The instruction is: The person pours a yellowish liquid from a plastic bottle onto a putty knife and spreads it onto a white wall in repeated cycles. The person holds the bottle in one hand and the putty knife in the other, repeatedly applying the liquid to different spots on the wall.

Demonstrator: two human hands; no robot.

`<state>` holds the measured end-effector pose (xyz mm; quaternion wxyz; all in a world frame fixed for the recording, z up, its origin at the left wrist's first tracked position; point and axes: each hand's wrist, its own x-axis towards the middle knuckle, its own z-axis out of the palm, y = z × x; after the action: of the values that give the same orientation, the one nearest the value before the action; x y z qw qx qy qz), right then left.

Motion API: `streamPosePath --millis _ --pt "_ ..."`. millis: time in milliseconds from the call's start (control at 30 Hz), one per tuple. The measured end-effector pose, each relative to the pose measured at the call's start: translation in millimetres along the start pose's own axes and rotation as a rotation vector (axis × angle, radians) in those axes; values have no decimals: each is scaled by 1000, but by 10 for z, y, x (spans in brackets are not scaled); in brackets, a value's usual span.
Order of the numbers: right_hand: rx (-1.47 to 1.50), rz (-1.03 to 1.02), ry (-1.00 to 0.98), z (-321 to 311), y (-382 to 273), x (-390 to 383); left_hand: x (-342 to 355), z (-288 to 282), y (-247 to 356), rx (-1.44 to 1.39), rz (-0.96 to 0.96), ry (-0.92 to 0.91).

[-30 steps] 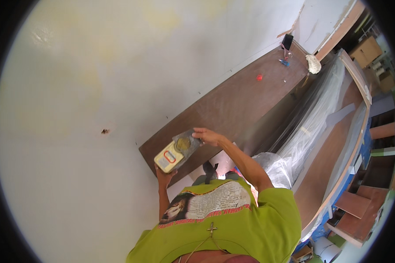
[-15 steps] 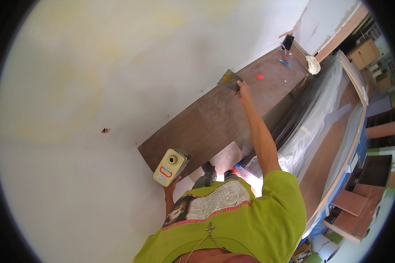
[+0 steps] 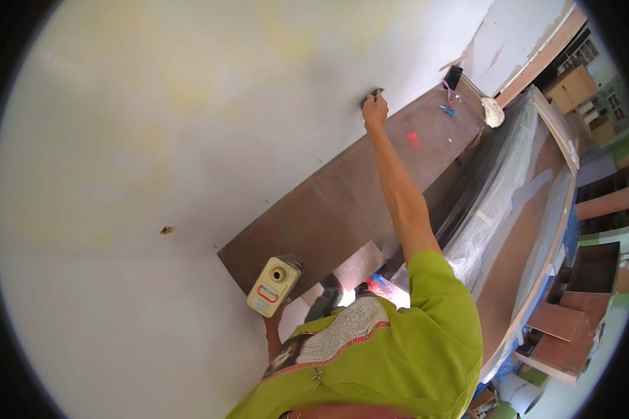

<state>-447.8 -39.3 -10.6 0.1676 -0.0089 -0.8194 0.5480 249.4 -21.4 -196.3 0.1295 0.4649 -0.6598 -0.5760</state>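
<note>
My right hand (image 3: pixel 375 113) reaches out to the wall (image 3: pixel 189 126), fingers closed on a thin, dark flat scraper (image 3: pixel 377 91). The scraper is seen nearly edge-on at the wall, mostly hidden by the hand. Low by the near end of the brown board, my left hand (image 3: pixel 278 320) grips a cream rectangular can (image 3: pixel 271 293) with a round opening and a red-outlined label. Most of the left fingers are hidden behind the can. Faint yellowish patches mark the wall, and a small ragged hole (image 3: pixel 167 230) sits left of the can.
A long brown board (image 3: pixel 342 188) runs along the wall, bearing a red scrap (image 3: pixel 413 139), a small blue item (image 3: pixel 447 110) and a black object (image 3: pixel 453 77). A whitish crumpled lump (image 3: pixel 493 112) lies at its far end. Plastic sheeting (image 3: pixel 493 202) covers panels to the right.
My right hand has moved up and left from over the board to the wall, turning the scraper from face-on to nearly edge-on. The can has shifted slightly down in view.
</note>
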Motion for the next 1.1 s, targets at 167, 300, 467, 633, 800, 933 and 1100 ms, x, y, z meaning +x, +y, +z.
streamPosePath --millis 167,300,467,633,800,933,1100 --pt "70 -34 -69 -735 601 37 -41 -43 -3 -105 54 -77" --pt "108 356 -239 -465 1123 -10 -39 -33 63 -63 65 -60" --pt "606 790 -234 28 1170 366 -17 -27 -47 -87 85 -30" --pt "570 706 -165 -104 590 1015 26 -26 -307 4 38 -50" --pt "665 468 -146 -608 -394 1732 72 -4 -406 -113 164 14" --pt "650 251 -186 -1033 -1277 2166 34 -9 -249 -126 73 -9" --pt "361 -233 -208 -1510 -2149 2390 -29 -5 70 -214 105 -53"
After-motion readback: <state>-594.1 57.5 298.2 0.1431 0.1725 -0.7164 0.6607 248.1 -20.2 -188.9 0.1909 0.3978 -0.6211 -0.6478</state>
